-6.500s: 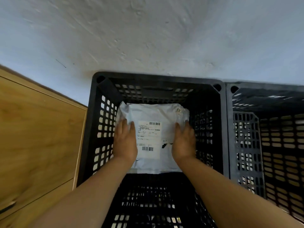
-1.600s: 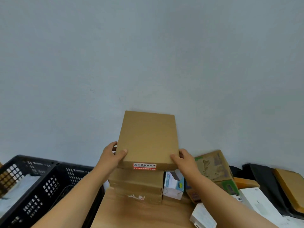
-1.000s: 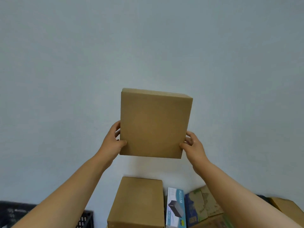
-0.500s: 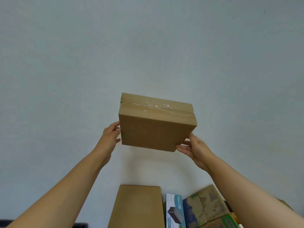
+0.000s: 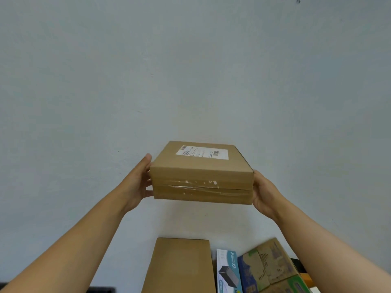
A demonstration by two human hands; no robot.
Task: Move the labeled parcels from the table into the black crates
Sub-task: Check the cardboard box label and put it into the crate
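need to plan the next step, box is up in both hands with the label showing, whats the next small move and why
Probably carry the cardboard box down and left toward the black crate. The left hand and right hand hold it clear of the pile, and its shipping label faces up.

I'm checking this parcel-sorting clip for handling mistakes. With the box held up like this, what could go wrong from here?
1. The cardboard box is held in the air only by side pressure from the left hand and right hand; nothing shows under it, so it might slip.
2. If dropped, it would likely land on the brown box or the USB product box right below.
3. No whole crate is in view, so the carry over starts without sight of the target.
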